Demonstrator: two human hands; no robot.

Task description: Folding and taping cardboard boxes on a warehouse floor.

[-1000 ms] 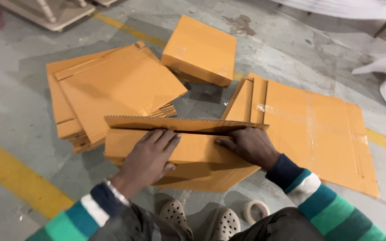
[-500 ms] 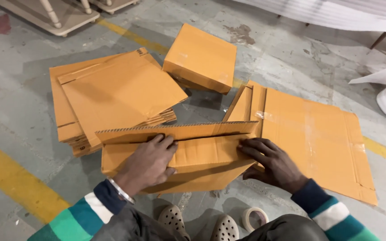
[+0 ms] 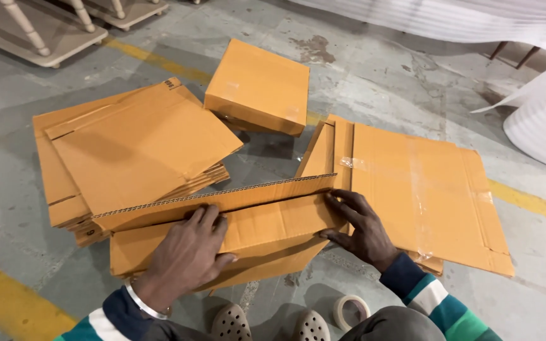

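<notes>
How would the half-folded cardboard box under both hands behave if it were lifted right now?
The half-folded cardboard box is probably light, being thin corrugated sheet. Its raised flap would likely swing at the crease, since only the left hand and right hand press it down. The panels themselves look stiff, like the flat sheets beside it.

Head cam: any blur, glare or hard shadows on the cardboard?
Head view: sharp, no motion blur on left hand or right hand; soft sheen on the tape strip of the flat sheet; soft shadow across the stack; mild wide-angle bend at the edges.
</notes>
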